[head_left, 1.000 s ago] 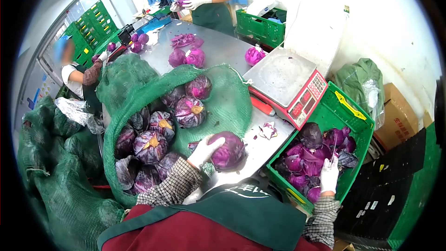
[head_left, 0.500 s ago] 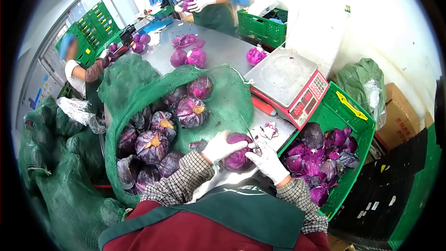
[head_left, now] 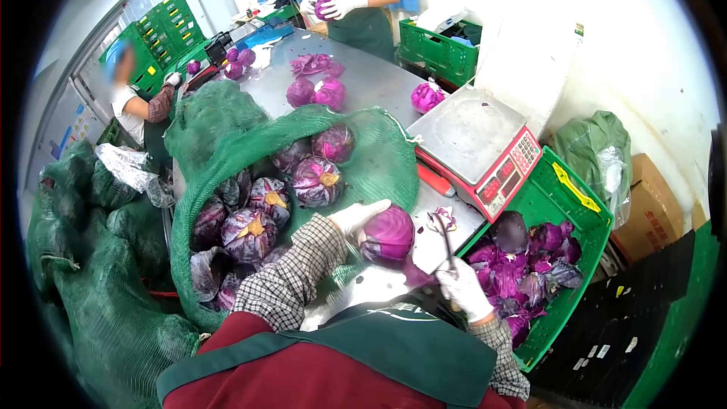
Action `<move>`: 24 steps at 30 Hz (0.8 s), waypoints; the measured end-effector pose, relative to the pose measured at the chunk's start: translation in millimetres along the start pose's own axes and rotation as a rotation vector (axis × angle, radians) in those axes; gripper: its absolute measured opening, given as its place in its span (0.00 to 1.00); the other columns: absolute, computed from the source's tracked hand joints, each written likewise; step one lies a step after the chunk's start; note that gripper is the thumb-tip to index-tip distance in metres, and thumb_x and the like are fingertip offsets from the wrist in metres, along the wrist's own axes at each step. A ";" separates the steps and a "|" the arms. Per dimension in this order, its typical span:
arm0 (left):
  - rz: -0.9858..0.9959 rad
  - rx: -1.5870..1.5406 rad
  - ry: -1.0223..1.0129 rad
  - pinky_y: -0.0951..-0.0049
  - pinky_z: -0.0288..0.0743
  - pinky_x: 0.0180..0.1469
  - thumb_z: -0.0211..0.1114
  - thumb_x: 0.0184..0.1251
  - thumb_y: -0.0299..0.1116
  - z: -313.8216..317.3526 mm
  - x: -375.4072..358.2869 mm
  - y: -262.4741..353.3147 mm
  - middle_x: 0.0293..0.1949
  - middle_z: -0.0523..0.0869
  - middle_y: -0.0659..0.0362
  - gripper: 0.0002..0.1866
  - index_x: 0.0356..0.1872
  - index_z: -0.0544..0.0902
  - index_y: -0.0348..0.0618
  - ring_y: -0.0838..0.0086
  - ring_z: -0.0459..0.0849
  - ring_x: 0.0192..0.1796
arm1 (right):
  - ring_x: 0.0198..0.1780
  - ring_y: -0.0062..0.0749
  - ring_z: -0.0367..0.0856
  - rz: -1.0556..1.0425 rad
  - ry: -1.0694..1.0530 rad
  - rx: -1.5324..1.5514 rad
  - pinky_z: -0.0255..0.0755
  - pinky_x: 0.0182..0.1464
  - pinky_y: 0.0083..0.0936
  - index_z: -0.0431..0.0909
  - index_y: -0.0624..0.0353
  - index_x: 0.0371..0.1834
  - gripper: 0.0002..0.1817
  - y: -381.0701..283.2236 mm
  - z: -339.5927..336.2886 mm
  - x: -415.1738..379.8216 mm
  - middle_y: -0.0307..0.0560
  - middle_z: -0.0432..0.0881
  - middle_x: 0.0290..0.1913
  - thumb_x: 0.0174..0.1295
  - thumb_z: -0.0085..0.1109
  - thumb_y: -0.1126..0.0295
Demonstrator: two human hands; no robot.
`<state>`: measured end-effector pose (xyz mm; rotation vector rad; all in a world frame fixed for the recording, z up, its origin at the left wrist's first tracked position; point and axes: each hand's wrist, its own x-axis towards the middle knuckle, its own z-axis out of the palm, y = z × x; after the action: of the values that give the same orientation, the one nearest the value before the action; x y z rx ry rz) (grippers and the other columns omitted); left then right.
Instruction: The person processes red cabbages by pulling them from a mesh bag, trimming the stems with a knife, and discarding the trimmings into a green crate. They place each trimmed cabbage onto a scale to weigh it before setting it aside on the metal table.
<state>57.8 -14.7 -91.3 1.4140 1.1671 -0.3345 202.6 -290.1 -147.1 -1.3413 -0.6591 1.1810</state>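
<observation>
My left hand (head_left: 359,218), in a white glove, grips a peeled red cabbage (head_left: 388,238) from its left and upper side, above the table's near edge. My right hand (head_left: 463,291), gloved too, is closed around a knife (head_left: 444,235) whose dark blade points up and away from me. A loose purple leaf (head_left: 416,275) hangs between the cabbage and my right hand. To the left, several unpeeled red cabbages (head_left: 248,235) with cut stems lie in an opened green mesh sack (head_left: 379,159). Cut scraps (head_left: 441,219) rest on the metal table just beyond the knife.
A red-framed scale (head_left: 473,136) stands ahead right, with a green crate (head_left: 583,182) of purple leaves below it. Full mesh sacks (head_left: 113,280) crowd my left. Two co-workers (head_left: 352,0) stand across and along the metal table (head_left: 371,91); one holds a cabbage.
My right hand with the knife has moved down and right, away from the cabbage, and a leaf now hangs loose. The cabbage has turned, showing a smoother purple side. The view has shifted slightly.
</observation>
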 end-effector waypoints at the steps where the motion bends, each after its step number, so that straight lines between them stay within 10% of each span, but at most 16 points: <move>1: 0.059 -0.021 -0.072 0.63 0.79 0.28 0.60 0.66 0.58 -6.2 19.6 -8.2 0.59 0.78 0.38 0.38 0.63 0.72 0.31 0.66 0.80 0.18 | 0.25 0.15 0.69 0.012 0.105 0.008 0.62 0.25 0.14 0.73 0.60 0.36 0.07 5.1 -16.4 -7.9 0.33 0.71 0.24 0.63 0.60 0.71; 3: 0.372 -0.053 0.147 0.65 0.79 0.25 0.59 0.68 0.55 -1.8 49.6 -31.3 0.56 0.80 0.39 0.36 0.65 0.70 0.32 0.66 0.79 0.16 | 0.18 0.14 0.67 -0.135 0.466 -0.233 0.60 0.18 0.14 0.72 0.57 0.34 0.04 39.0 -61.2 -15.2 0.30 0.69 0.20 0.66 0.57 0.72; 4: 0.426 -0.031 0.139 0.66 0.80 0.24 0.59 0.69 0.53 -0.3 48.3 -30.0 0.56 0.80 0.39 0.35 0.65 0.69 0.31 0.66 0.80 0.17 | 0.25 0.14 0.70 -0.140 0.584 0.060 0.63 0.25 0.12 0.73 0.56 0.35 0.03 74.9 -107.0 -15.6 0.31 0.72 0.24 0.65 0.58 0.74; 6: 0.535 0.012 0.124 0.67 0.80 0.23 0.57 0.71 0.49 2.4 46.0 -26.7 0.56 0.80 0.40 0.34 0.66 0.67 0.31 0.65 0.82 0.18 | 0.40 0.20 0.74 -0.355 0.774 -0.472 0.71 0.47 0.19 0.76 0.61 0.44 0.09 80.1 -128.7 -33.7 0.38 0.76 0.38 0.62 0.61 0.75; 12: 0.440 0.569 0.253 0.61 0.72 0.61 0.46 0.72 0.58 15.5 25.7 -0.3 0.53 0.81 0.38 0.36 0.58 0.76 0.28 0.52 0.80 0.59 | 0.53 0.31 0.79 -0.373 0.238 -0.451 0.75 0.53 0.26 0.73 0.64 0.61 0.25 -14.6 -1.9 1.1 0.52 0.77 0.56 0.58 0.64 0.74; 18: 0.533 0.623 0.464 0.62 0.69 0.64 0.47 0.74 0.51 33.6 -5.9 -3.8 0.53 0.81 0.38 0.29 0.62 0.74 0.35 0.47 0.79 0.58 | 0.60 0.43 0.75 -0.530 0.198 -0.507 0.69 0.62 0.29 0.76 0.64 0.54 0.19 25.2 21.1 54.9 0.56 0.76 0.56 0.59 0.60 0.75; 20: 1.335 0.703 0.654 0.63 0.70 0.64 0.52 0.74 0.43 34.0 20.7 -17.7 0.55 0.81 0.42 0.25 0.63 0.73 0.34 0.52 0.79 0.58 | 0.56 0.44 0.76 -0.511 0.233 -0.558 0.71 0.59 0.29 0.76 0.64 0.50 0.16 21.4 22.1 50.4 0.56 0.77 0.51 0.59 0.60 0.76; 24: 1.025 0.409 0.211 0.66 0.73 0.60 0.55 0.74 0.42 38.1 33.0 -20.9 0.55 0.82 0.48 0.24 0.62 0.74 0.35 0.63 0.81 0.56 | 0.44 0.47 0.79 -0.566 0.281 -0.635 0.73 0.50 0.34 0.76 0.63 0.41 0.09 26.5 18.9 45.2 0.53 0.78 0.39 0.58 0.62 0.74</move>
<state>72.5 -37.9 -138.5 2.2442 0.4067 0.3315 193.4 -246.3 -180.2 -1.6442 -1.1672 0.3160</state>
